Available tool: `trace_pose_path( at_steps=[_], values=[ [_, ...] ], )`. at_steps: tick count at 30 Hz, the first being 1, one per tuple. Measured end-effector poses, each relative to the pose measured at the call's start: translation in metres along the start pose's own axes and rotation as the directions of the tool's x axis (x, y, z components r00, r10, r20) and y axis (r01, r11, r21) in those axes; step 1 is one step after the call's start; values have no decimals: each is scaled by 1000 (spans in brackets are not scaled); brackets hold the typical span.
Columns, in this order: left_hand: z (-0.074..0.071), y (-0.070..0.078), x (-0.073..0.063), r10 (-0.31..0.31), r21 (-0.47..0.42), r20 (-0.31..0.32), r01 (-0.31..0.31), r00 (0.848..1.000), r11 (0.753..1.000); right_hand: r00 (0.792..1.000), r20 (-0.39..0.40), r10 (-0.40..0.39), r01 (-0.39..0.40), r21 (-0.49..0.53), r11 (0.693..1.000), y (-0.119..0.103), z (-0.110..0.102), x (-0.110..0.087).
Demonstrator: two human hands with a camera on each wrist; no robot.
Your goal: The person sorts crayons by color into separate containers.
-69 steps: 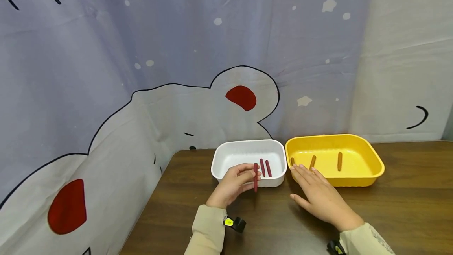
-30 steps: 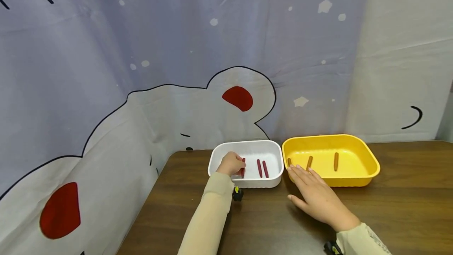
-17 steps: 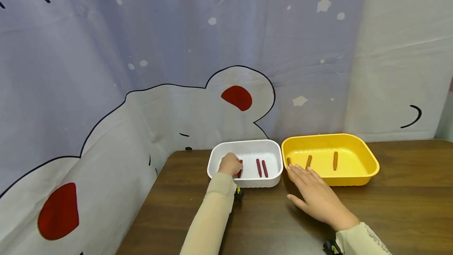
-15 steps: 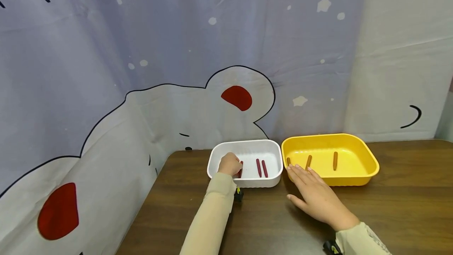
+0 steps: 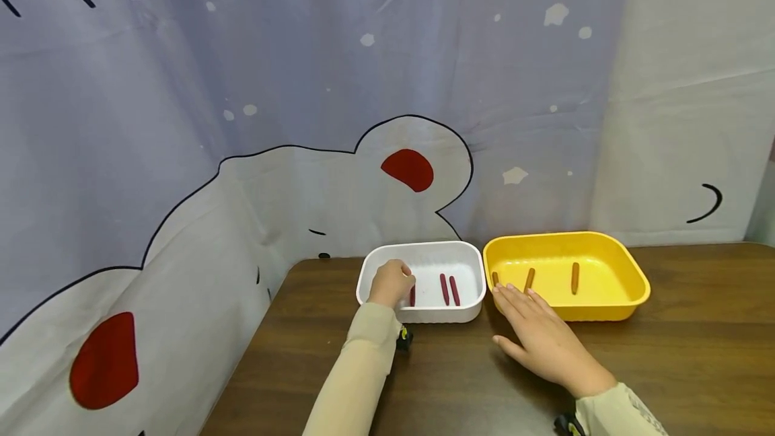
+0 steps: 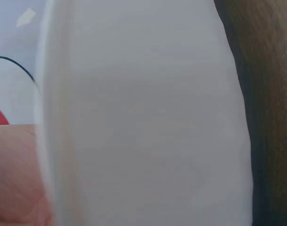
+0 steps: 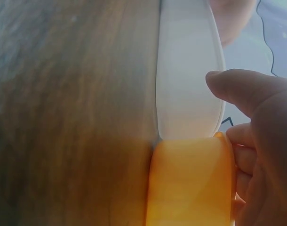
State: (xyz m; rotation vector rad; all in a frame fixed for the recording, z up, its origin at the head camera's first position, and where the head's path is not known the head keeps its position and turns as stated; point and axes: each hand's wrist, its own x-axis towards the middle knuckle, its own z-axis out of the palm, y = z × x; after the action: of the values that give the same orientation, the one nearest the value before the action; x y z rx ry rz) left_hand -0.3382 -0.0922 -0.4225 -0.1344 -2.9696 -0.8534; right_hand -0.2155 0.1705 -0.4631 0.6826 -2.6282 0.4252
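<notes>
In the head view, my left hand (image 5: 392, 281) reaches over the near rim of the white basin (image 5: 424, 315), fingers bent and fingertips just above a dark red crayon (image 5: 413, 297). The hand covers the crayon's upper end. Two more red crayons (image 5: 449, 290) lie side by side to its right. My right hand (image 5: 547, 342) lies with fingers extended over the near left rim of the yellow basin (image 5: 599, 313); the right wrist view shows its fingers (image 7: 244, 157) behind that rim, thumb apart. Inside are several brownish-orange crayons (image 5: 575, 278), one partly behind the fingers.
Both basins stand side by side at the back of a dark wooden table (image 5: 460, 382). A printed curtain (image 5: 339, 200) hangs right behind them. The left wrist view is mostly filled by the white basin's outer wall (image 6: 153, 113).
My left hand carried the red crayon from in front of the white basin into it and set it down left of the other two, then rose slightly. My right hand stayed put.
</notes>
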Motion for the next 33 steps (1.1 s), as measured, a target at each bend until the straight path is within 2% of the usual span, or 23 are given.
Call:
trace_pose_path(
  at_steps=[5,12,17,22,26,28,31,33],
  values=[
    [-5,6,-11,65,-52,-37,-67,997,996,1000,-8,0,0,-4,1000,3,2,-1],
    [-4,8,-37,144,-149,-105,-159,984,976,1000,-14,-5,4,-6,1000,5,0,0],
    [-8,8,-52,179,-219,-183,-217,967,951,1000,4,11,-11,25,1000,5,-4,2],
    [-17,4,-61,218,-211,-233,-268,948,940,999,1,35,-35,65,997,10,-16,3],
    [-24,-6,-64,260,-202,-276,-320,926,926,997,-39,64,-59,106,993,18,-30,2],
    [-26,-15,-63,284,-179,-314,-351,906,919,995,-62,78,-70,126,990,25,-38,1],
    [-28,-32,-59,310,-97,-375,-370,874,924,989,-105,101,-86,146,986,37,-49,-4],
    [-30,-45,-54,320,-37,-402,-365,858,930,984,-130,118,-98,157,983,48,-56,-9]
  ],
)
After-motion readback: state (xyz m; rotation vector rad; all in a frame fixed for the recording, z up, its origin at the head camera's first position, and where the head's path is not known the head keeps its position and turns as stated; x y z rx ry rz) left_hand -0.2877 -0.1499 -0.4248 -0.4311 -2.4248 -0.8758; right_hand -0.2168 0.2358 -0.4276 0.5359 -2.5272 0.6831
